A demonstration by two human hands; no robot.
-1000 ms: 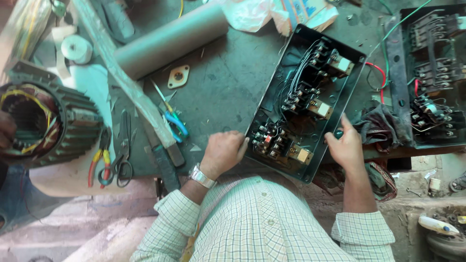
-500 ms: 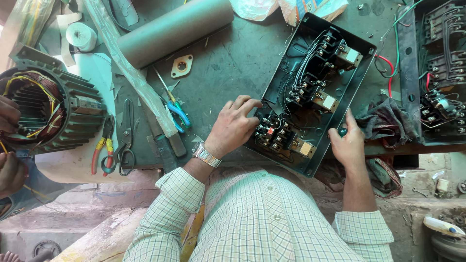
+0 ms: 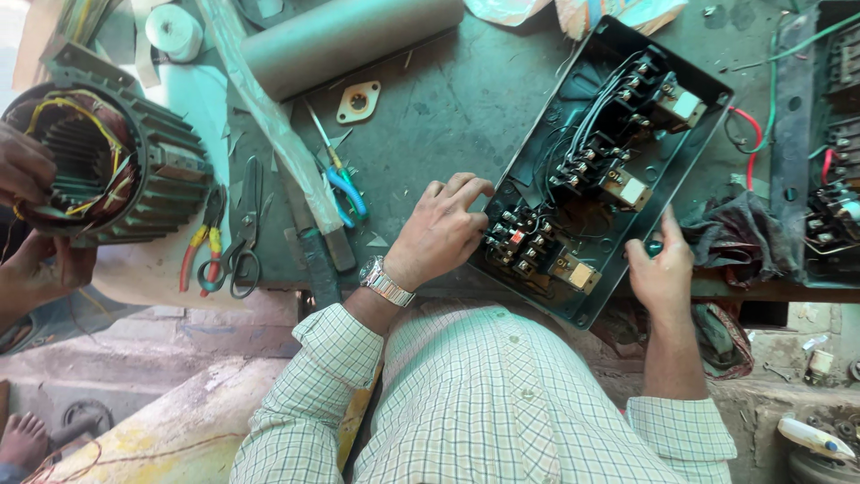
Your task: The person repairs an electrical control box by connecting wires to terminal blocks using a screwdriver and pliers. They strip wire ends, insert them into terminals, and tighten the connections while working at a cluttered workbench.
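A black open control box [image 3: 699, 143] with relays and wiring lies tilted on the dark green workbench [image 3: 448, 116]. My left hand [image 3: 441, 231], with a metal wristwatch, rests on the box's near left corner, fingers curled over a relay block [image 3: 520, 244]. My right hand [image 3: 663, 264] grips the box's near right edge, thumb against the rim. Whether the left fingers pinch anything is hidden.
Another person's hands [image 3: 31, 215] work on a motor stator [image 3: 107, 170] at left. Scissors [image 3: 242, 237], red-yellow pliers [image 3: 202, 242], blue-handled pliers [image 3: 345, 184], a grey tube [image 3: 349, 36], a tape roll [image 3: 175, 29] and a second wired box [image 3: 829, 161] lie around.
My left hand has moved from the bench edge up onto the box's corner relays. My right hand stays on the box's right edge. The view has shifted slightly.
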